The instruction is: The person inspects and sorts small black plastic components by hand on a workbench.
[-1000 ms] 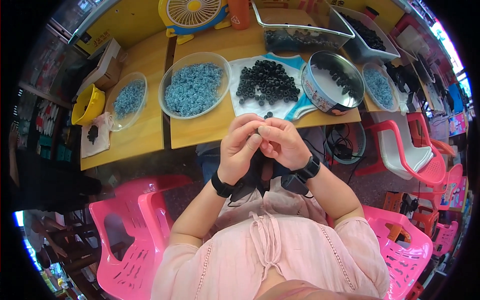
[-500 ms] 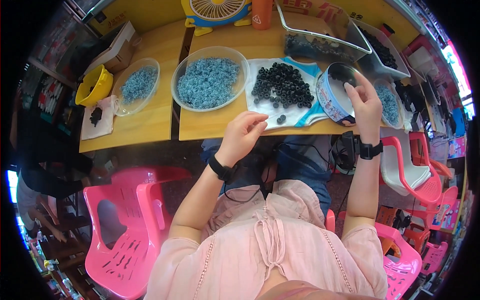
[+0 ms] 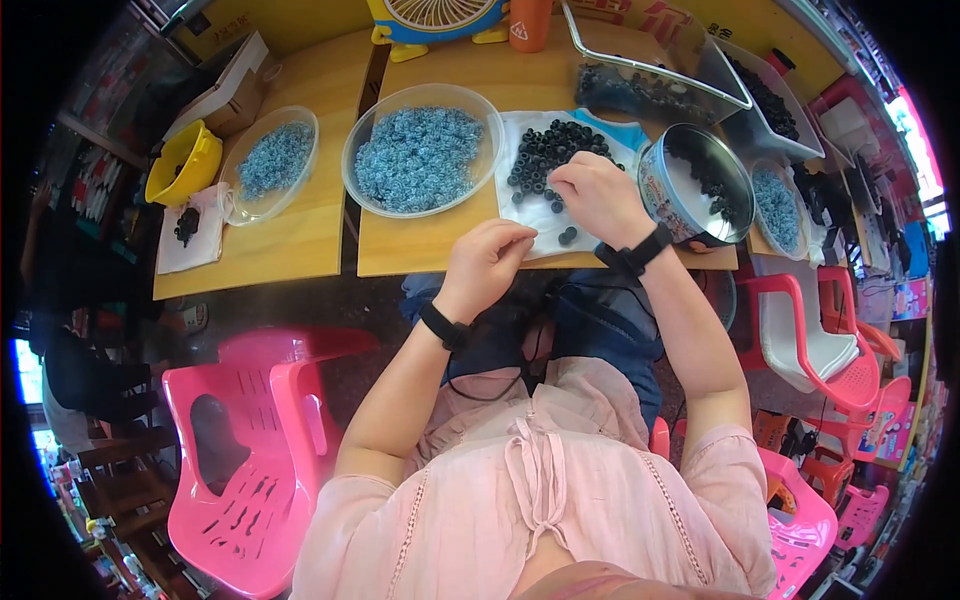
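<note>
A pile of small black round pieces with holes [image 3: 548,150] lies on a white and blue cloth [image 3: 527,212] at the table's front. Over the pile's right side is my right hand [image 3: 605,203], its fingers pinched together at the black pieces. My left hand [image 3: 487,262] is at the table edge left of the cloth, thumb and fingertips closed together. Whatever either pinch holds is too small or hidden. Two loose black pieces [image 3: 567,236] sit near the cloth's front edge. Beside my right wrist stands a round tin [image 3: 655,185] with more black pieces inside.
Clear bowls of blue translucent pieces [image 3: 420,158] [image 3: 277,162] stand left, another [image 3: 777,208] at right. Behind are a clear bin [image 3: 650,92] of black parts, an orange cup [image 3: 529,25] and a yellow-blue fan [image 3: 440,25]. A yellow basket [image 3: 185,163] sits far left; pink chairs [image 3: 245,470] flank me.
My right hand has moved left from over the round tin to the black pile. The tin now shows more fully and sits slightly more to the right. My left hand stays nearly still.
</note>
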A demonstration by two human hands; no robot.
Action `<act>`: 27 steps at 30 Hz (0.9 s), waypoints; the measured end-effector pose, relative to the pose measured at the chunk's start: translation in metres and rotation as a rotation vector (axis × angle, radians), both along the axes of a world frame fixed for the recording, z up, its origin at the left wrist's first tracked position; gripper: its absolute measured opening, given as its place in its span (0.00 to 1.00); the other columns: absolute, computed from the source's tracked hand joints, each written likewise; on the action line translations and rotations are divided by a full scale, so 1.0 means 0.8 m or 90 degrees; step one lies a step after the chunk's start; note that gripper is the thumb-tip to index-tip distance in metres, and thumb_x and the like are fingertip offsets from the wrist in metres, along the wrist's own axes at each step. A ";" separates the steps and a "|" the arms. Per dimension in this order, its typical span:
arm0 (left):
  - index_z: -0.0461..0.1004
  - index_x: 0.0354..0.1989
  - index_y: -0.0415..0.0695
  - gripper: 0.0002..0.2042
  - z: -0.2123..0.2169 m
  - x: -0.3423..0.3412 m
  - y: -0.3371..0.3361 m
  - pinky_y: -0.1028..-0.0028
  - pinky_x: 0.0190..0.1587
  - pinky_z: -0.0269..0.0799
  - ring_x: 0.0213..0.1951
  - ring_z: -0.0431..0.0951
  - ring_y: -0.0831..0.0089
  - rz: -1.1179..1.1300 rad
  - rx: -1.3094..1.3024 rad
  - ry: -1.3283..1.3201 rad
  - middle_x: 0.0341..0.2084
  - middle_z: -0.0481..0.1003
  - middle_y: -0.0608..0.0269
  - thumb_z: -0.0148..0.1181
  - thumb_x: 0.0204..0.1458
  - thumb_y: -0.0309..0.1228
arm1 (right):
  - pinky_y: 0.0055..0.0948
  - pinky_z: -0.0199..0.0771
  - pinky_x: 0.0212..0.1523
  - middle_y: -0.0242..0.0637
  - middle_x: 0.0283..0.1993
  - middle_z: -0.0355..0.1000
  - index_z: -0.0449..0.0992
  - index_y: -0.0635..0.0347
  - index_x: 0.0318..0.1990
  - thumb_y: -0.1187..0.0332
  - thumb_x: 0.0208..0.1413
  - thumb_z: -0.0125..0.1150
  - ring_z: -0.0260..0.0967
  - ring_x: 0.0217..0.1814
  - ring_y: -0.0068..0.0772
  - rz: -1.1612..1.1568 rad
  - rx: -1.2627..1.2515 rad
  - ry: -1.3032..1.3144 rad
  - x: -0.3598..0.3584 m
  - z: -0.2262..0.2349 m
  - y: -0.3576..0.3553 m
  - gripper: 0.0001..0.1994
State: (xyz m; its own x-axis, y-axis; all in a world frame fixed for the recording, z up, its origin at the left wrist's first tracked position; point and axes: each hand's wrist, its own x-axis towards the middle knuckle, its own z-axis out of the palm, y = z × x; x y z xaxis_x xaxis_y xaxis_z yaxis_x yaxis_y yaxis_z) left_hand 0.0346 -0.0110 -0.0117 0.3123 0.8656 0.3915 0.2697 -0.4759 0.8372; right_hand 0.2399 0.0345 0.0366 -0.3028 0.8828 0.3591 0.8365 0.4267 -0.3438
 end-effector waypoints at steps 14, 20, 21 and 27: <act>0.79 0.41 0.38 0.09 -0.003 -0.005 0.008 0.75 0.31 0.71 0.27 0.76 0.75 0.026 -0.209 -0.094 0.29 0.78 0.60 0.60 0.57 0.30 | 0.39 0.75 0.42 0.40 0.34 0.73 0.80 0.59 0.31 0.64 0.47 0.58 0.73 0.40 0.44 0.039 -0.055 -0.024 -0.024 0.009 -0.006 0.10; 0.78 0.45 0.37 0.14 0.011 -0.012 0.016 0.85 0.24 0.66 0.22 0.71 0.87 -0.015 -0.470 -0.298 0.27 0.76 0.71 0.60 0.58 0.37 | 0.36 0.74 0.39 0.38 0.33 0.72 0.77 0.59 0.35 0.67 0.47 0.62 0.72 0.38 0.42 0.164 -0.013 0.084 -0.042 0.005 -0.024 0.08; 0.78 0.45 0.38 0.14 0.008 -0.013 0.018 0.86 0.24 0.65 0.22 0.70 0.88 -0.032 -0.482 -0.314 0.26 0.76 0.72 0.61 0.58 0.36 | 0.36 0.74 0.39 0.39 0.33 0.73 0.76 0.59 0.35 0.69 0.48 0.62 0.72 0.38 0.42 0.190 0.001 0.100 -0.044 -0.001 -0.025 0.08; 0.78 0.46 0.39 0.13 0.009 -0.019 0.018 0.87 0.23 0.63 0.21 0.68 0.89 -0.039 -0.478 -0.304 0.25 0.76 0.72 0.61 0.58 0.35 | 0.28 0.73 0.33 0.38 0.34 0.74 0.78 0.61 0.42 0.73 0.50 0.62 0.71 0.31 0.33 0.193 -0.087 0.212 -0.032 0.008 -0.019 0.11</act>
State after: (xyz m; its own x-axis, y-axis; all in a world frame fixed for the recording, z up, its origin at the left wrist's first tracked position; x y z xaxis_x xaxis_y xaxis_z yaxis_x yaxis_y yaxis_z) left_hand 0.0198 0.0036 -0.0043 0.3153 0.9333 -0.1715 -0.1955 0.2408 0.9507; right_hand 0.2142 0.0190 0.0431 -0.4425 0.8180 0.3675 0.5160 0.5674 -0.6417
